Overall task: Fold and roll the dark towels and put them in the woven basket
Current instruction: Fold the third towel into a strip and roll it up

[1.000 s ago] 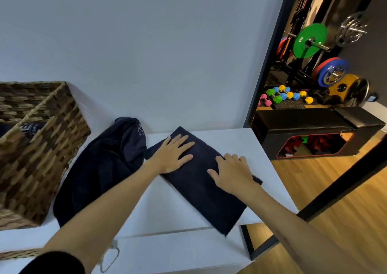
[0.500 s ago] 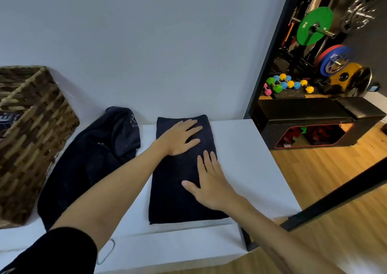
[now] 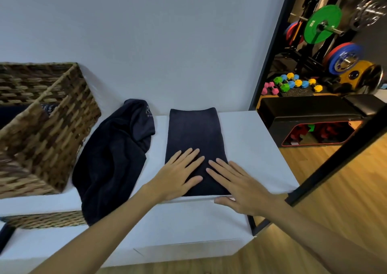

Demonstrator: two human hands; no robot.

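A dark towel (image 3: 194,133) lies folded into a long narrow strip on the white table top (image 3: 251,144), running from the wall to the front edge. My left hand (image 3: 178,175) and my right hand (image 3: 236,183) both rest flat on its near end, fingers straight and spread. A second dark towel (image 3: 111,158) lies crumpled to the left, hanging over the front edge. The woven basket (image 3: 48,131) stands at the far left, with dark cloth showing inside it.
The white wall runs right behind the table. A black door frame (image 3: 270,50) borders the table's right end; beyond it lie a black bench (image 3: 314,114), coloured dumbbells and weight plates on a wooden floor. A lower white ledge sits in front of the table.
Both hands slid back along the folded towel from its middle and far part to its near end. The towel itself now lies straight, where a second ago it lay askew.
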